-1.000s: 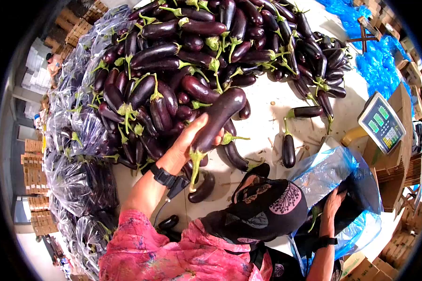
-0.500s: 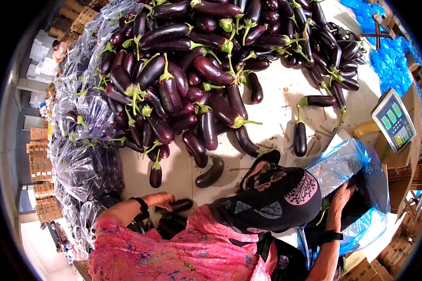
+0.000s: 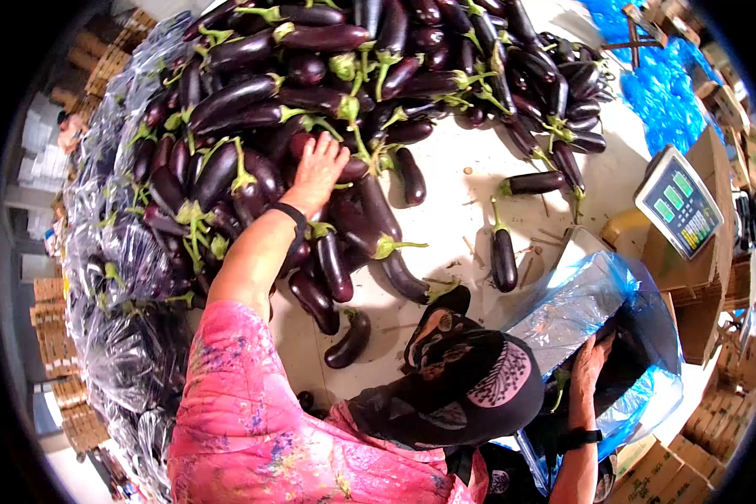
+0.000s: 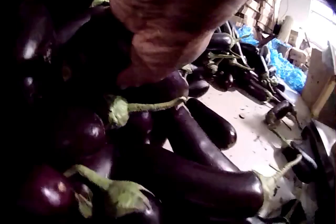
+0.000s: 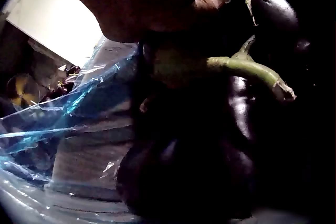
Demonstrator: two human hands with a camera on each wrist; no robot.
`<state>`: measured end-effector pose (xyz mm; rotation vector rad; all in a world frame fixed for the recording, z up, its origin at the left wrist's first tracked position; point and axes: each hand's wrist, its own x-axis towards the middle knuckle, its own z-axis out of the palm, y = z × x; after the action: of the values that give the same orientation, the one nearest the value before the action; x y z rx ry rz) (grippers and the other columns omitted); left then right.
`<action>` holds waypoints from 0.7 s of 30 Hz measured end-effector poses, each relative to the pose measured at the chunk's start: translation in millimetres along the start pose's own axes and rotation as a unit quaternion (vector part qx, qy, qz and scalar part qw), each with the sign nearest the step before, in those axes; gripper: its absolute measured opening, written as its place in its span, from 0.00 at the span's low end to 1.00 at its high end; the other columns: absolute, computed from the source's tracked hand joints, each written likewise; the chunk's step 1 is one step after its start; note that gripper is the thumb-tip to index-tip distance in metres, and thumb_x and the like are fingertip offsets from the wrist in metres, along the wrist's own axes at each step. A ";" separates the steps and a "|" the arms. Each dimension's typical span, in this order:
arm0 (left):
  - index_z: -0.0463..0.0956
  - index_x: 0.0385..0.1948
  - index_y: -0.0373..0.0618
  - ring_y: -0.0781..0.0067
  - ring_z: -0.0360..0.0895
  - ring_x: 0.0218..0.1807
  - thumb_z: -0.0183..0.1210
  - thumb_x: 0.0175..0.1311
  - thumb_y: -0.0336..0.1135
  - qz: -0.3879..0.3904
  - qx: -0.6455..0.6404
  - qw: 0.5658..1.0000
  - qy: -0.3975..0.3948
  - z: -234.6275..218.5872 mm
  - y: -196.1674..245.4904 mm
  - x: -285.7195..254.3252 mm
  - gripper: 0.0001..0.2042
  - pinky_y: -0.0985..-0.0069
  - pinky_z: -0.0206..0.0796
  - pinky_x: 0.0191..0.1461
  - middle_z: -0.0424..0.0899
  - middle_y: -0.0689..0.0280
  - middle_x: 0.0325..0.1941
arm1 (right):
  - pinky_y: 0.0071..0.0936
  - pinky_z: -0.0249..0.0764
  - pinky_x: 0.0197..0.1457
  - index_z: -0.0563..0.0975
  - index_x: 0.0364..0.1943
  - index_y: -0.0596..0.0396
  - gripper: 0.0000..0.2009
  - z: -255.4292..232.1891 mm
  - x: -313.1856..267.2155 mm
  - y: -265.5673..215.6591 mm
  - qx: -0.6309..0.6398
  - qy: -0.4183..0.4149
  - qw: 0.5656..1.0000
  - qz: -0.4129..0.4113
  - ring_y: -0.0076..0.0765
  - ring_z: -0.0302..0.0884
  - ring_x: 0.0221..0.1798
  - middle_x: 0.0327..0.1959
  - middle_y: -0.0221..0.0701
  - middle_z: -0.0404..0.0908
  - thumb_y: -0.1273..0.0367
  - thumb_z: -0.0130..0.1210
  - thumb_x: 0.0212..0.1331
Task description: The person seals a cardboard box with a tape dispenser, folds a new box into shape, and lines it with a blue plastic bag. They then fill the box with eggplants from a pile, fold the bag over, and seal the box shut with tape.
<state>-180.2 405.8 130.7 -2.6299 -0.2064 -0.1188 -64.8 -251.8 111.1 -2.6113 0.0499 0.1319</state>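
Note:
My left hand [image 3: 317, 175] reaches onto a large heap of eggplants [image 3: 235, 101], fingers extended over one dark eggplant [image 3: 354, 170]. In the left wrist view, this hand [image 4: 168, 29] hangs over glossy eggplants, one with a long green stem [image 4: 157, 106] just below it. My right hand [image 3: 592, 365] is down inside a box lined with a blue plastic bag [image 3: 563, 323]. Its fingertips are hidden in shadow. The right wrist view shows that hand [image 5: 131, 3] dark above a curved green stem [image 5: 252, 69] and eggplants [image 5: 184, 176]; I cannot tell whether it grips one.
A scale display [image 3: 680, 202] stands to the right of the lined box. Loose eggplants [image 3: 503, 259] and stem bits lie on the white table [image 3: 454, 189]. Clear bags filled with eggplants [image 3: 134, 328] line the left side. Blue plastic [image 3: 659, 109] lies at the far right.
My left hand carried an eggplant over the table, then went empty-handed from the near edge, where dark eggplants lie, back up to the heap. The right hand stays in the lined box.

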 end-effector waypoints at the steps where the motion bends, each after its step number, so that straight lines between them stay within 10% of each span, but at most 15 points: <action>1: 0.75 0.52 0.48 0.53 0.66 0.66 0.54 0.61 0.32 0.010 0.018 1.000 -0.015 3.7 -3.9 8.8 0.17 0.53 0.54 0.70 0.77 0.59 0.55 | 0.46 0.45 0.79 0.48 0.74 0.67 0.39 -2.0 -1.9 -8.0 -0.004 -0.001 1.000 -0.002 0.66 0.49 0.76 0.74 0.62 0.51 0.52 0.45 0.70; 7: 0.77 0.42 0.43 0.54 0.74 0.57 0.70 0.38 0.34 -0.047 -0.263 0.954 -0.139 -45.0 -6.6 18.8 0.23 0.60 0.61 0.65 0.79 0.58 0.48 | 0.46 0.48 0.78 0.47 0.74 0.68 0.40 1.2 -6.6 -7.0 -0.003 0.001 1.000 0.008 0.67 0.50 0.75 0.74 0.63 0.51 0.51 0.44 0.71; 13: 0.69 0.60 0.33 0.59 0.83 0.52 0.65 0.55 0.43 -0.118 -0.903 0.331 -0.249 -141.7 30.1 -8.2 0.32 0.62 0.75 0.60 0.83 0.51 0.51 | 0.39 0.47 0.78 0.48 0.74 0.69 0.39 -5.1 -4.3 -26.0 0.068 0.001 0.998 0.016 0.62 0.51 0.76 0.74 0.61 0.53 0.53 0.47 0.70; 17: 0.68 0.62 0.34 0.55 0.83 0.51 0.64 0.58 0.51 -0.092 -0.948 0.181 -0.245 -176.5 60.2 -10.1 0.35 0.60 0.78 0.57 0.83 0.46 0.51 | 0.41 0.52 0.76 0.53 0.72 0.72 0.39 -21.5 -6.9 -37.8 0.069 -0.029 0.997 0.021 0.64 0.56 0.73 0.70 0.63 0.59 0.52 0.49 0.68; 21: 0.69 0.61 0.34 0.57 0.85 0.48 0.60 0.63 0.58 -0.090 -0.942 0.165 -0.278 -201.9 71.1 4.6 0.35 0.62 0.80 0.54 0.83 0.47 0.49 | 0.41 0.58 0.73 0.64 0.68 0.68 0.36 -41.9 -11.6 -33.8 0.127 -0.054 0.990 -0.007 0.62 0.65 0.69 0.65 0.60 0.68 0.54 0.56 0.65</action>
<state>-173.1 246.9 274.1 -4.7287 -1.5140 1.9900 -70.7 -243.6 165.3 -2.3466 0.0089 0.2454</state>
